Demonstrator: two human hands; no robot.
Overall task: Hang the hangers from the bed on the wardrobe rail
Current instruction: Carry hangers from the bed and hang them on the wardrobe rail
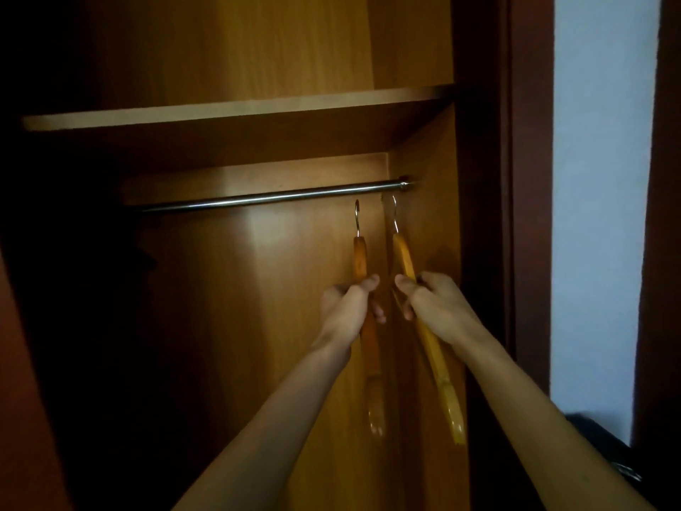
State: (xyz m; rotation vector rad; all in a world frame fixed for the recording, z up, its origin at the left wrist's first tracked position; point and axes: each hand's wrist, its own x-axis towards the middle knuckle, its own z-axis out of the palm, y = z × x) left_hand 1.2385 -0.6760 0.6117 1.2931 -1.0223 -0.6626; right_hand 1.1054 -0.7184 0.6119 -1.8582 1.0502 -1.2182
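Note:
A metal wardrobe rail [265,198] runs across the open wardrobe under a shelf. My left hand [346,307] grips one wooden hanger [360,258], seen edge-on; its metal hook ends a little below the rail, apart from it. My right hand [433,304] grips a second wooden hanger [403,256], tilted, with its hook reaching up to the rail's right end close to the side wall. I cannot tell whether that hook is over the rail. The bed is out of view.
A wooden shelf [236,112] sits just above the rail. The wardrobe's right side wall [442,215] is close to my right hand. Dark door panels frame the opening, and a pale wall [604,178] shows at the right. The left part of the wardrobe is in deep shadow.

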